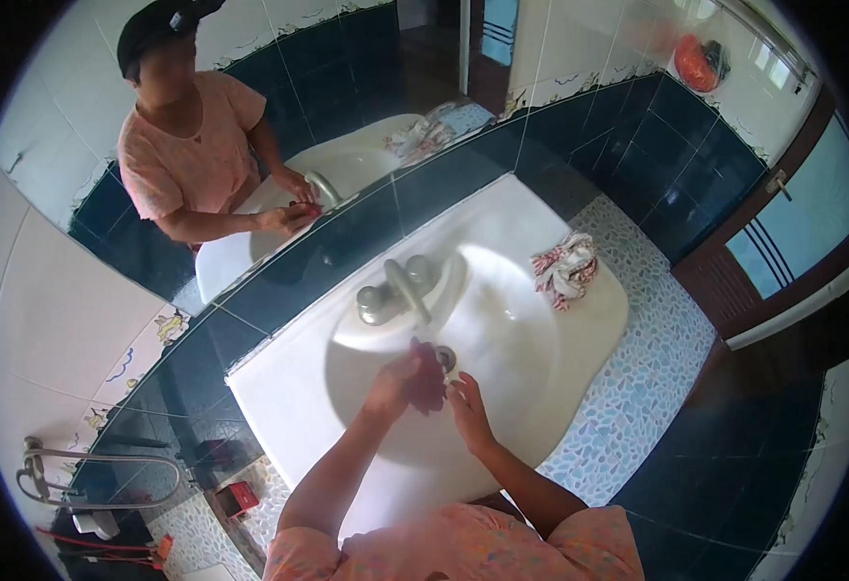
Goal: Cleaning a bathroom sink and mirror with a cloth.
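Note:
Over the basin of a white washbasin (519, 428), my left hand (393, 383) grips a dark red, soft-looking item (427, 379), perhaps a cloth. My right hand (470, 412) is just to its right, fingers bent and parted, with nothing clearly held. Whether its fingertips touch the red item cannot be told. Behind my hands a metal faucet (408, 292) arches over the basin, its spout ending just above the red item. Part of the round drain (445, 358) shows between the item and my right fingers.
A crumpled red-and-white cloth (567, 270) lies on the basin's right rim. A wall mirror (308, 80) behind the basin reflects the person wearing the camera. At the lower left are a shower hose (105, 459) and a red box (237, 500). A door (773, 240) stands at the right.

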`<state>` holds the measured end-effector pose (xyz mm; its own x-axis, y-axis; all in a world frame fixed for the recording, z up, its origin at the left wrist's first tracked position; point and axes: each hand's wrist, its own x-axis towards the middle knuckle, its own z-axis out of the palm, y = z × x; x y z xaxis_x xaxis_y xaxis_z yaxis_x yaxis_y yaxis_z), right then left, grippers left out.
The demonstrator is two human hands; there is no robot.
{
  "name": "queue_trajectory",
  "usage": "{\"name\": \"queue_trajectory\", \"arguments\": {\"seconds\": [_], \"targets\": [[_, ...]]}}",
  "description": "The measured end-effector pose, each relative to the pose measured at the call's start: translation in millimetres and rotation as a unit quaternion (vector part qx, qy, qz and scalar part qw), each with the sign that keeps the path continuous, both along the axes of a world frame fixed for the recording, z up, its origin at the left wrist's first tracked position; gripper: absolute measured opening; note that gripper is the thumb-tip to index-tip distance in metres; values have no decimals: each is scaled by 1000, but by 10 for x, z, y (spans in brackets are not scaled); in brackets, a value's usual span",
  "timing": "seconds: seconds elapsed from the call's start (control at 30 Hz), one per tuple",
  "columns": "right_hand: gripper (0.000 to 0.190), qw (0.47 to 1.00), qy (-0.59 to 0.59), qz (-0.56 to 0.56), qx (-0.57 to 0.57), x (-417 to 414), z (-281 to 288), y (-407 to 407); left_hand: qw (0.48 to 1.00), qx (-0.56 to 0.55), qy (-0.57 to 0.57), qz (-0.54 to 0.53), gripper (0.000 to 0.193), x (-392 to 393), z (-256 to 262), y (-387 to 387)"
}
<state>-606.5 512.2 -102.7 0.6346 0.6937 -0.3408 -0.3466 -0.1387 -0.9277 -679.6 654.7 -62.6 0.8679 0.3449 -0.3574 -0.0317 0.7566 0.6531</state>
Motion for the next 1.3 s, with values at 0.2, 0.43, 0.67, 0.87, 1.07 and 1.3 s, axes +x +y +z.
{"name": "queue_trajectory", "arguments": {"seconds": [0.2, 0.43, 0.67, 0.87, 1.07, 1.3], "targets": [[63, 967, 116, 213, 77, 544, 635, 110, 1000, 14, -21, 17, 39, 302, -4, -148], [59, 934, 254, 234, 91, 644, -129, 296, 992, 96, 73, 32, 48, 100, 257, -213], [37, 923, 315, 171, 140, 615, 82, 412, 963, 162, 216, 17, 40, 89, -94, -184], [44, 973, 175, 143, 53, 823, 102, 310, 892, 375, 232, 97, 29, 3, -500, -7], [45, 955, 297, 2, 25, 770, 14, 291, 965, 181, 60, 182, 25, 219, -122, -182], [45, 844, 265, 110, 454, 252, -333, 344, 755, 635, 128, 95, 22, 527, -166, -765]]}}
